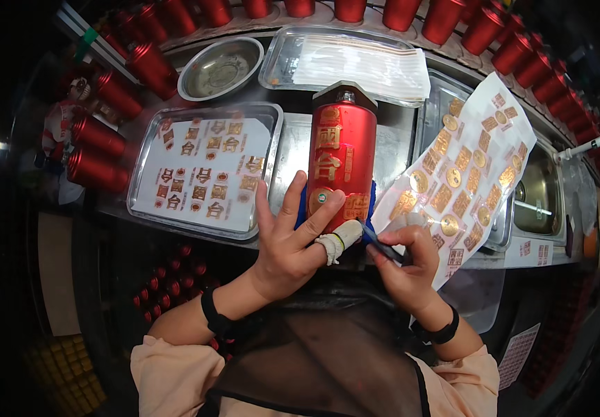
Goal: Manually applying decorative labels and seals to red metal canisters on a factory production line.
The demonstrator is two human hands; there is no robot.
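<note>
A red bottle [342, 149] with gold labels and a dark cap lies on the steel bench, cap pointing away from me. My left hand [291, 243] rests against its near end, fingers spread, the thumb wrapped in white tape with a band. My right hand [405, 260] grips a dark, thin tool [382, 244] whose tip touches the bottle's lower right corner, by a gold sticker. A blue cloth [302, 208] shows under the bottle.
A steel tray [206, 170] with a sheet of gold stickers sits left. Another sticker sheet [463, 163] lies right over a tray. A round steel bowl [220, 67] and a tray holding a white sheet [355, 59] sit behind. Several red bottles [98, 135] ring the bench.
</note>
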